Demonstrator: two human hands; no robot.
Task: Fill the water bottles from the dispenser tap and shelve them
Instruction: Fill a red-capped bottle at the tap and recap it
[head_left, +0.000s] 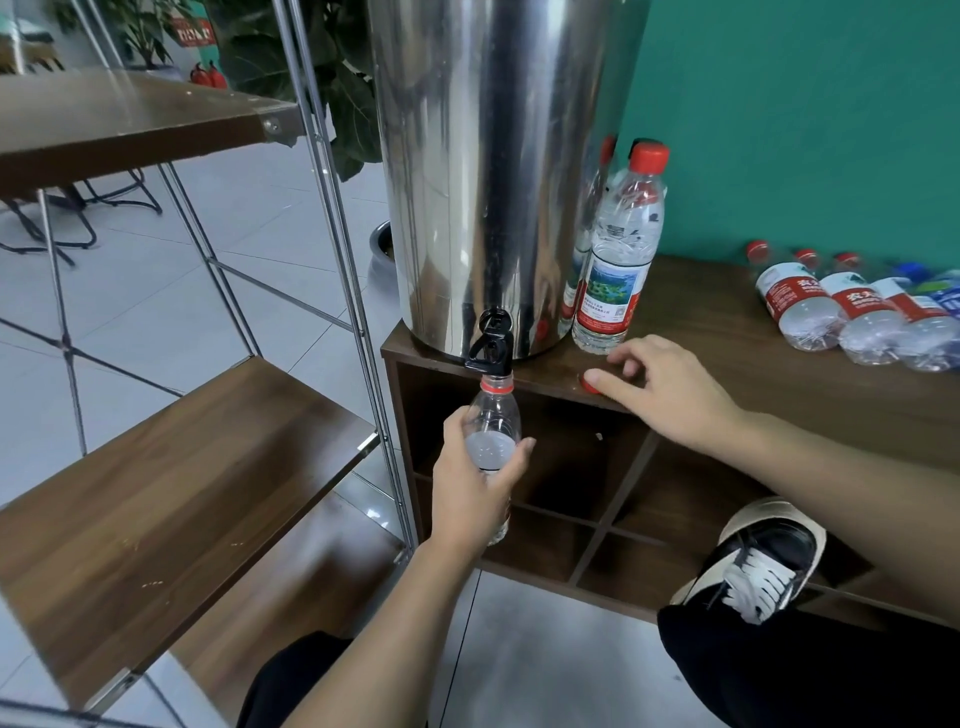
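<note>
A wooden shelf w/ chrome wire frame (171, 457) is standing at far left, boards bare. Just right of it, the left hand (475, 478) is gripping a clear uncapped plastic bottle w/ red neck ring (493, 426), fingers and thumb curling round its body, holding it upright w/ its mouth right under the black tap (491, 345). Can't tell how much water is in the bottle; something pale is showing through at mid-height. The tap is sticking out at the bottom of a tall shiny steel dispenser drum (488, 171), which is sitting on the left end of a dark brown wooden tabletop (753, 374) over open cubby compartments.

Just right of the drum, a capped clear bottle w/ red cap and scenic label (621, 254) is standing upright, touching or nearly touching the drum; it's looking empty, tho hard to be sure. Another red-capped bottle is partly hiding behind it.

The right hand (660, 382) is resting on the tabletop edge, fingers loosely spread, fingertips touching a loose red bottle cap (589, 385) lying near the edge; can't tell if pinching it.

At far right, a row of clear bottles w/ red labels (841, 306) is lying on its side, touching each other. Below, a black shoe w/ white laces (758, 561) is sitting by the cubbies.
</note>
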